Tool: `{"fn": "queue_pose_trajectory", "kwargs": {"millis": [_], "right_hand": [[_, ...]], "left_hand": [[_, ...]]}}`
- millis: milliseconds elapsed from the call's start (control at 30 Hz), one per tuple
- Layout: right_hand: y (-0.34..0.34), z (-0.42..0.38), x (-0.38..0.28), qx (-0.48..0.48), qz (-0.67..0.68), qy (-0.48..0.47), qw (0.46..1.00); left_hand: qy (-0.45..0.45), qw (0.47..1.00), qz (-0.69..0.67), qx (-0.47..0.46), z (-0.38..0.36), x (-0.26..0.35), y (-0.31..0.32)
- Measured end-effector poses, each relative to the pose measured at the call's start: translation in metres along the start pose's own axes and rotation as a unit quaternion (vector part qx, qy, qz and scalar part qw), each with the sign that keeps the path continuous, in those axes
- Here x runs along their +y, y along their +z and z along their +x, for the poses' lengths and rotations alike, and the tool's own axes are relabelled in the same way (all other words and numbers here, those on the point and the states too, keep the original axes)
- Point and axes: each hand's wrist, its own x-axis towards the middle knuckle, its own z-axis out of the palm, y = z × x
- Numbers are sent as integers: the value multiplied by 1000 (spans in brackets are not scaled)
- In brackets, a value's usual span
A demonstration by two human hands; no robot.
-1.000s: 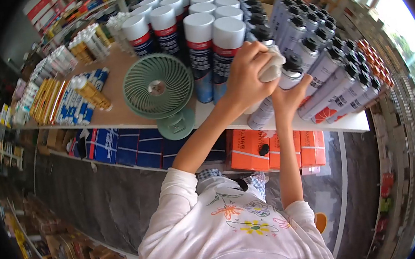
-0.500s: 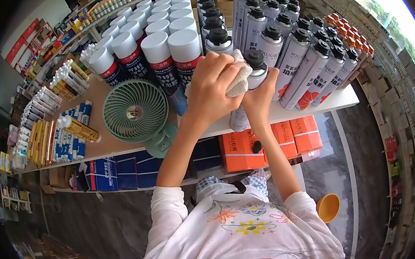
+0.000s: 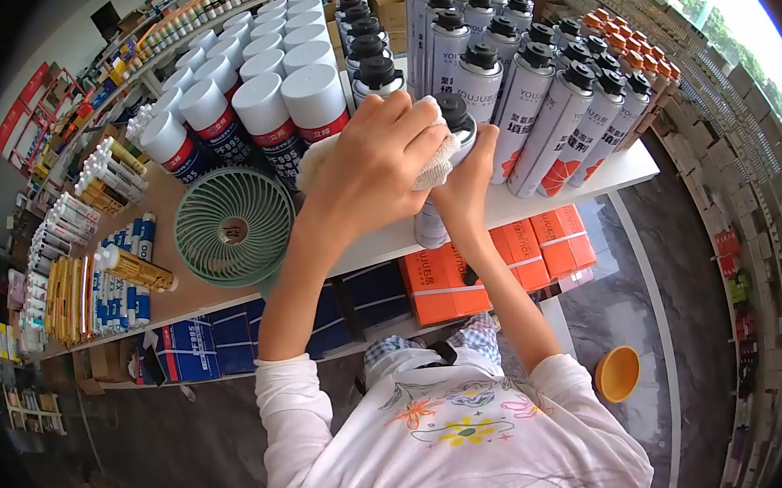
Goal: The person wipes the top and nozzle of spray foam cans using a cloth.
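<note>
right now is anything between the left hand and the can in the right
Visibly, only the pale cloth, held by the left hand itself, lies between it and the can the right hand grips.

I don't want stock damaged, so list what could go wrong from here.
1. The can in the right hand shows its base by the table's front edge; if the grip slips, it might fall.
2. The left hand, holding a cloth, is close to the white-capped cans; a wide sweep could knock one.
3. The left forearm passes close beside the green fan; a bump might shift it.
</note>
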Motion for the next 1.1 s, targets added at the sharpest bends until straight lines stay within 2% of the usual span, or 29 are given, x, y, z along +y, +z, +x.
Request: {"fn": "queue_pose_trajectory", "kwargs": {"millis": [67, 100, 133, 200, 267, 333, 467, 500, 567, 600, 667, 700, 800, 833, 867, 933, 1000, 1100], "right_hand": [[0, 2, 8, -9, -20, -17, 1000], [1, 0, 7, -3, -17, -17, 1000], [1, 1, 4, 2, -10, -19, 1000], [1, 0, -4, 8, -15, -14, 1000], [1, 0, -5, 2, -1, 17, 1000], [1, 1, 0, -4, -7, 2, 1000], [2, 1, -1, 23, -34, -42, 998], [2, 1, -3, 14, -20, -25, 999], [3, 3, -3, 11, -4, -7, 1000], [3, 5, 1, 9, 13, -11, 1000], [2, 4, 7, 9, 28, -15, 999], [3, 3, 7, 9, 16, -26, 999], [2, 2, 0, 7, 5, -29, 1000], [1, 2, -3, 4, 5, -27, 1000], [1, 1, -4, 2, 4, -23, 1000], [3, 2, -3, 5, 15, -12, 1000], [1, 4, 0, -7, -3, -24, 1000], [-1, 2, 1, -11, 0, -20, 1000]], "left_hand": [[-3, 993, 109, -40, 4, 8, 2], [-43, 996, 73, -29, 4, 10, 1], [-46, 996, 74, -24, 0, 8, 5], [-175, 972, -147, 55, -8, 0, 11], [-187, 968, -156, 64, -9, 0, 14], [-243, 947, -196, 81, -7, -1, 16], [-310, 910, -270, 54, -9, -7, 11], [-308, 911, -269, 50, -10, -6, 14], [-190, 973, -100, 80, -12, -3, 21], [-187, 974, -102, 75, -10, 0, 19], [-50, 993, 104, 15, -5, 8, 14], [-18, 990, 140, -26, -7, 5, 13], [37, 997, 67, -19, -7, -8, 2], [-10, 1000, -9, 18, -11, -16, 6], [-13, 1000, -6, 19, -18, -19, 12], [-130, 978, -125, 103, -22, -21, 21], [-130, 979, -107, 117, -23, -17, 20], [-183, 971, -114, 102, -22, -11, 20]]}}
